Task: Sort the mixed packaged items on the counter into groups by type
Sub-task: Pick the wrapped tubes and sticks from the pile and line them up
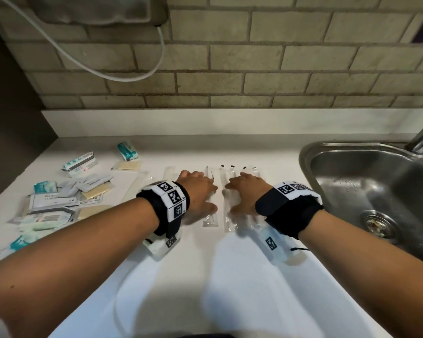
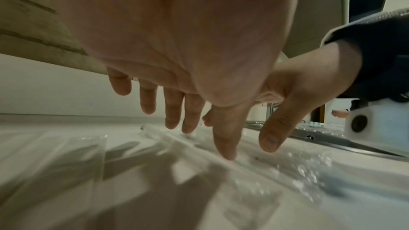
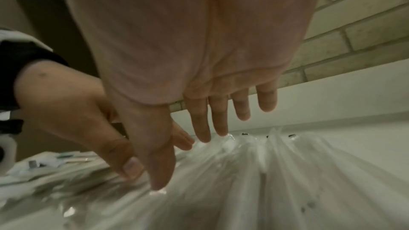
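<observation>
1. Clear-plastic long sleeves (image 1: 209, 191) lie in a row mid-table, between the mixed pile (image 1: 59, 191) and the sink (image 1: 376, 181); likely light, limp and slippery, best slid flat or pinched at an end.
2. Left hand (image 1: 198, 193) and right hand (image 1: 247, 193) hover flat, fingers straight, gripping nothing.
3. Only the wrist views show the spread fingers (image 2: 172, 111) from below; only the head view shows the row's order.
</observation>
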Motion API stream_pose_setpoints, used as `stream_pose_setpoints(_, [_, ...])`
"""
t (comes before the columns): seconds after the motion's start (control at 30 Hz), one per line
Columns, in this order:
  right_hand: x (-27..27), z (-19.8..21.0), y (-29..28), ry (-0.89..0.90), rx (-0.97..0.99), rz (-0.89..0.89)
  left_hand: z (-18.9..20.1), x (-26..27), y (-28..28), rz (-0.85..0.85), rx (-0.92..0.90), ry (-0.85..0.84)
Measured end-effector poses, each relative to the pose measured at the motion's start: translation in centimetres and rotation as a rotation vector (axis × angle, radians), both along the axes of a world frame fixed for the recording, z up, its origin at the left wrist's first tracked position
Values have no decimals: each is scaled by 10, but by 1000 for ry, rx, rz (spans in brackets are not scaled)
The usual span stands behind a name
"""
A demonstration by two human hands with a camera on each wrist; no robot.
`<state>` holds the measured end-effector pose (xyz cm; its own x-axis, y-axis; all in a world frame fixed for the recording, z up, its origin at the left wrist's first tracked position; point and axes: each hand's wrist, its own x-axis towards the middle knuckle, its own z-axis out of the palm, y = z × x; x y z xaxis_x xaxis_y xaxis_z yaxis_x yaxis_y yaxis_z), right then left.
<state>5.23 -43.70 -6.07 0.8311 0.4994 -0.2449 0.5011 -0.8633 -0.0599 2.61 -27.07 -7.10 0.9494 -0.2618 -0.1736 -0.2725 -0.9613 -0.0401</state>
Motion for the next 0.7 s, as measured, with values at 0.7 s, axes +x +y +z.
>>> stream_pose_setpoints(0.7, [-2, 0, 6, 52, -46, 19, -9, 6, 5, -7, 1, 134])
